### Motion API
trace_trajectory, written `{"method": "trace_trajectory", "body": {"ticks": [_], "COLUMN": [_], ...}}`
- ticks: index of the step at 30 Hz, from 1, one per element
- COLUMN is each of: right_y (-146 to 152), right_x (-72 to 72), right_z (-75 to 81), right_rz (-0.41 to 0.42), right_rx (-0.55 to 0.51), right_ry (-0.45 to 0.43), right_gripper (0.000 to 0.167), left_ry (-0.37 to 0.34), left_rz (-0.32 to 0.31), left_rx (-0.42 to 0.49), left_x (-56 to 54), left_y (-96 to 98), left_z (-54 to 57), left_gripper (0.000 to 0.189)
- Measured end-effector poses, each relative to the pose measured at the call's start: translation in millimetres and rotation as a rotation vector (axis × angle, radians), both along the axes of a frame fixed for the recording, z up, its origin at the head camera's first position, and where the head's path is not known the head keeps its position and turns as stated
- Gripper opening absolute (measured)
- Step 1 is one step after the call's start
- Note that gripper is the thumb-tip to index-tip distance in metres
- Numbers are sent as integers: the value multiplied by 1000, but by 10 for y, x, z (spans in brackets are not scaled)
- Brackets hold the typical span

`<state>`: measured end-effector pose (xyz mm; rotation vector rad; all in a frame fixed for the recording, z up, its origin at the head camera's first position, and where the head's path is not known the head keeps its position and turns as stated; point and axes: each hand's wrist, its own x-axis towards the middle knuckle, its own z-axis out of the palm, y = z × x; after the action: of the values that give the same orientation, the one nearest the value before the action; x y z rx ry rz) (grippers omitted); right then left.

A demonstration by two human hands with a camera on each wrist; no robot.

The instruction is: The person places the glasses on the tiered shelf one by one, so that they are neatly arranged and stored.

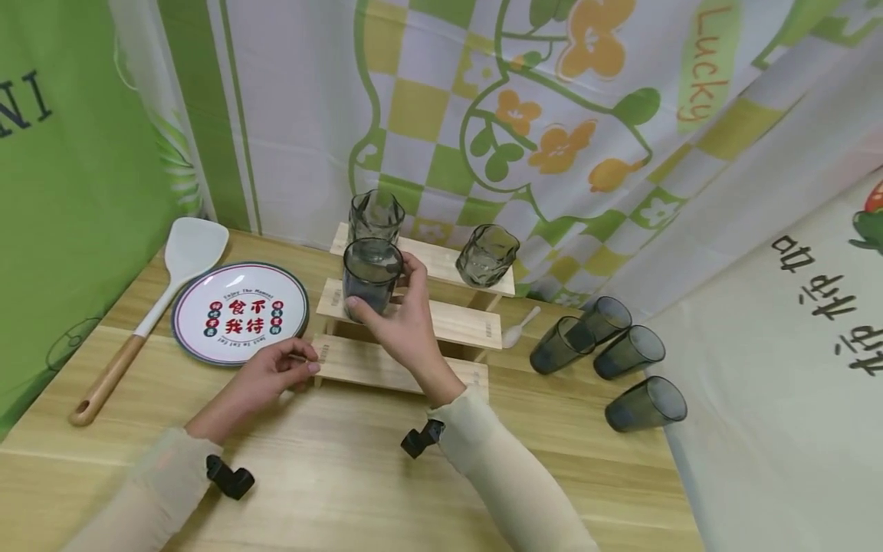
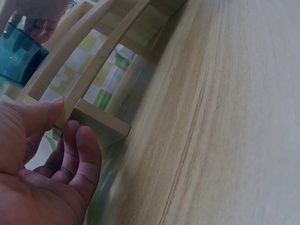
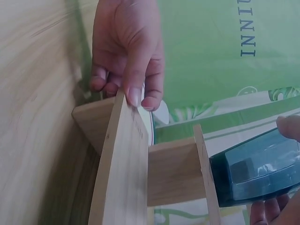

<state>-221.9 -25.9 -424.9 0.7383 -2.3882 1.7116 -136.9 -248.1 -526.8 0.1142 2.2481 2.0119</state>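
Observation:
My right hand (image 1: 407,322) grips a dark tinted glass tumbler (image 1: 373,284) at the left end of the middle tier of a wooden three-step rack (image 1: 393,370). In the right wrist view the tumbler's (image 3: 260,166) base is against that tier's board, and only part of the hand shows at the right edge. My left hand (image 1: 279,370) pinches the left end of the lowest board between thumb and fingers, as the left wrist view shows. On the top tier stand two wavy clear-grey glasses, a left one (image 1: 375,215) and a right one (image 1: 487,257).
Several dark tumblers (image 1: 645,404) stand on the table right of the rack, with a small white spoon (image 1: 519,330) between. A printed plate (image 1: 241,349) and a white spatula with a wooden handle (image 1: 113,376) lie to the left. Patterned curtain (image 1: 297,115) hangs behind.

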Motion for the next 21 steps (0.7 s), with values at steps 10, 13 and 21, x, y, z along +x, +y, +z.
{"method": "trace_trajectory", "body": {"ticks": [10,13,21], "right_y": [114,393,1598], "right_x": [19,51,-109], "right_z": [-23,-51,-156], "right_rz": [40,42,-226], "right_rx": [-32,-125,-389], "right_ry": [-53,-7,260], "right_gripper": [92,87,46], "left_ry": [-39,-44,-35], "left_rz": [20,13,16], "left_rx": [-51,-57,-66], "left_x": [-3,-4,-1], "left_y": [26,42,8], "left_z": [-18,-9,-14], "left_gripper": [21,25,31]}}
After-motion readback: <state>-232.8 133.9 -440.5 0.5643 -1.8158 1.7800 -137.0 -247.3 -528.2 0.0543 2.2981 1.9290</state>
